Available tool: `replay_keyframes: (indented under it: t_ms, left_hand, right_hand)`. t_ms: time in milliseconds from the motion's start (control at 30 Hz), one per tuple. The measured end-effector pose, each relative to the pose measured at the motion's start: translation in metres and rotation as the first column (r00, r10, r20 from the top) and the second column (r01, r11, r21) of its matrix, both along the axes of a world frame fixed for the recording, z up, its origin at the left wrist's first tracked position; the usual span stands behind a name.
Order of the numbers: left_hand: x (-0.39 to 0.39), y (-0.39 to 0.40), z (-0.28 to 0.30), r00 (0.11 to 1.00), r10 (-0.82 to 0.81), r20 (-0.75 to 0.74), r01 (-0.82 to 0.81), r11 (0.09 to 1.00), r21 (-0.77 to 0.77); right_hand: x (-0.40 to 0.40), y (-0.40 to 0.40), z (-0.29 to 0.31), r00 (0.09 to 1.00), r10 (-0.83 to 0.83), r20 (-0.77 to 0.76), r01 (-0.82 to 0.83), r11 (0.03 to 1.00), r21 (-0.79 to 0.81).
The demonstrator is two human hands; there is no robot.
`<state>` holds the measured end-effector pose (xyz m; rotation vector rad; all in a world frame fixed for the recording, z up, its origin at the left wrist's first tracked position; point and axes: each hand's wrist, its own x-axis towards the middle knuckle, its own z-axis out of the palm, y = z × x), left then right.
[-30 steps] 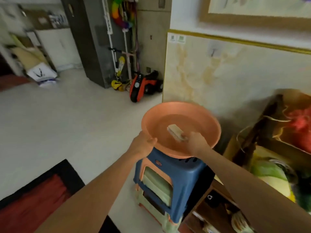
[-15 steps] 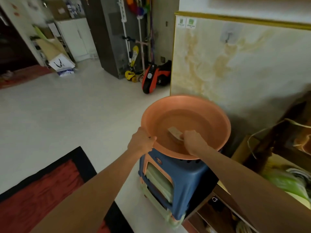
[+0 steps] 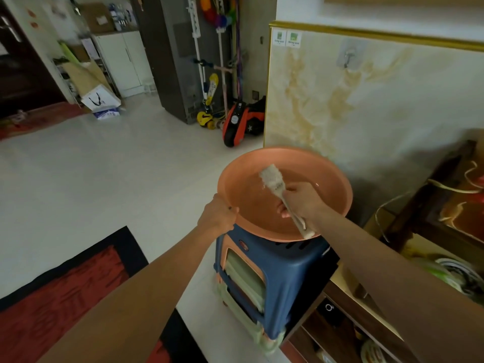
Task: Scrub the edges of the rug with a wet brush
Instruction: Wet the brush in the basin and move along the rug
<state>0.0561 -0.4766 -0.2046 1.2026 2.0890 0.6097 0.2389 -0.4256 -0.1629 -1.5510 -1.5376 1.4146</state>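
Head view: pale, wet-bristled brush (image 3: 277, 187)

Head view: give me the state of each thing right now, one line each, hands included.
brush: lifted over the basin, bristles facing up.
basin: upright on the stools, holding water.
stacked stools: upright beside the rug.
rug: flat on the floor, nothing touching it.
left hand: grips the basin's near rim.
right hand: grips the brush handle.

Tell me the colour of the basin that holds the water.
The round plastic basin is salmon-orange, shown best in the head view.
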Motion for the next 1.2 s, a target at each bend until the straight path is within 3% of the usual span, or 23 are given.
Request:
replay_keyframes:
  t_ms: [67, 200, 333, 467, 567, 633, 733, 800, 900, 1000, 1100, 1200]
  left_hand:
    - [0.001, -0.002, 0.001, 1.000, -0.004, -0.013, 0.004, 1.000, 0.006]
    - [0.003, -0.006, 0.008, 0.999, -0.027, -0.031, 0.027, 1.000, -0.013]
    - [0.003, -0.019, 0.020, 0.996, -0.071, -0.052, 0.071, 0.997, -0.004]
    - [-0.003, -0.042, 0.032, 0.990, -0.095, -0.100, 0.094, 0.995, -0.011]
    - [-0.018, -0.068, 0.036, 0.977, -0.136, -0.162, 0.134, 0.991, -0.023]
    - [-0.040, -0.103, 0.034, 0.973, -0.134, -0.190, 0.129, 0.991, -0.036]
    - [-0.077, -0.166, 0.031, 0.987, -0.024, -0.157, 0.021, 0.999, -0.024]
    - [-0.108, -0.217, 0.028, 0.983, 0.083, -0.162, -0.084, 0.996, 0.000]
    - [-0.157, -0.331, 0.024, 0.952, 0.274, -0.134, -0.271, 0.962, 0.036]
    - [-0.194, -0.483, 0.020, 0.874, 0.459, -0.162, -0.465, 0.885, 0.001]
    - [-0.201, -0.663, 0.013, 0.696, 0.697, -0.172, -0.711, 0.702, -0.037]
    - [-0.186, -0.813, 0.002, 0.512, 0.842, -0.171, -0.859, 0.499, -0.116]
  right_hand:
    - [0.001, -0.002, 0.008, 0.999, -0.009, 0.032, 0.008, 0.999, 0.036]
    - [0.008, -0.002, 0.009, 0.885, 0.123, 0.449, -0.127, 0.992, -0.023]
    - [0.003, -0.011, 0.009, 0.912, -0.056, 0.407, -0.057, 0.964, 0.260]
    - [0.001, -0.029, 0.002, 0.861, 0.010, 0.508, -0.050, 0.997, 0.065]
    - [-0.014, -0.053, 0.008, 0.965, -0.114, 0.237, 0.072, 0.981, 0.180]
    - [-0.040, -0.085, 0.018, 0.996, -0.086, 0.008, 0.083, 0.981, 0.174]
    - [-0.087, -0.142, 0.031, 0.955, 0.033, -0.295, -0.015, 0.998, 0.066]
    - [-0.117, -0.187, 0.034, 0.896, 0.151, -0.417, -0.150, 0.988, 0.036]
    - [-0.171, -0.273, 0.032, 0.804, 0.383, -0.455, -0.389, 0.917, 0.084]
    - [-0.229, -0.383, 0.024, 0.668, 0.592, -0.451, -0.625, 0.775, 0.092]
    - [-0.284, -0.520, 0.009, 0.500, 0.727, -0.471, -0.811, 0.583, 0.038]
    - [-0.323, -0.643, -0.013, 0.357, 0.814, -0.458, -0.917, 0.399, -0.006]
